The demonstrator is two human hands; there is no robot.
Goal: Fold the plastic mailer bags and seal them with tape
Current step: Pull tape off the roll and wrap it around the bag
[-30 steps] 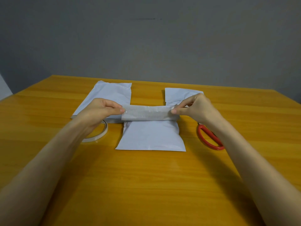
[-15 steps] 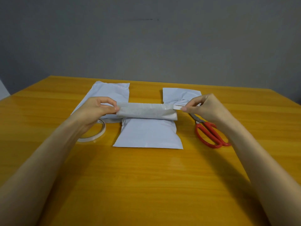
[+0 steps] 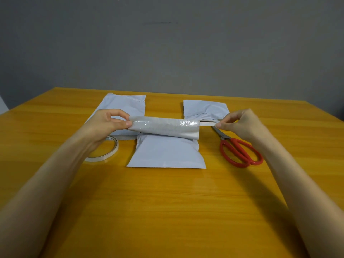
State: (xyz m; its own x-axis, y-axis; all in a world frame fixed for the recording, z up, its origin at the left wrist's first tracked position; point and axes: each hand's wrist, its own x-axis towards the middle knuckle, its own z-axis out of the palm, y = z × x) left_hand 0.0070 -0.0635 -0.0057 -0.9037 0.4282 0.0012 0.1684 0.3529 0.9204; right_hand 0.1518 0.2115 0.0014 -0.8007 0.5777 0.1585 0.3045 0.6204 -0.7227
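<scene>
A plain grey wall [image 3: 167,53] stands behind a yellow wooden bench [image 3: 167,211], seen from above and in front. In the middle of the bench lies a pale blue-white plastic mailer bag [image 3: 167,153], its body flat on the wood and slightly puffed, with its near edge straight. Its top flap [image 3: 163,127] is lifted clear of the body and curled over into a loose roll. The flap shows a greyer, speckled inner face, and a glossy, crinkled band runs along its upper edge.

The left grip [image 3: 109,123] pinches the flap's left end between thumb and forefinger, the other fingers curled behind. The right grip [image 3: 242,123] pinches the free end of a narrow pale strip [image 3: 207,124] between thumb and fingertips. The strip runs level from the flap's right end to those fingers.

A tape roll [image 3: 98,159], thin and whitish, lies flat just left of the bag and is partly hidden by the left forearm. Red-handled scissors [image 3: 235,144] lie just right of the bag with their blades pointing away, under the right grip. Further back on the left sits a flat stack of mailer bags [image 3: 128,103], and further back on the right a smaller folded bag [image 3: 204,108], creased across its front
</scene>
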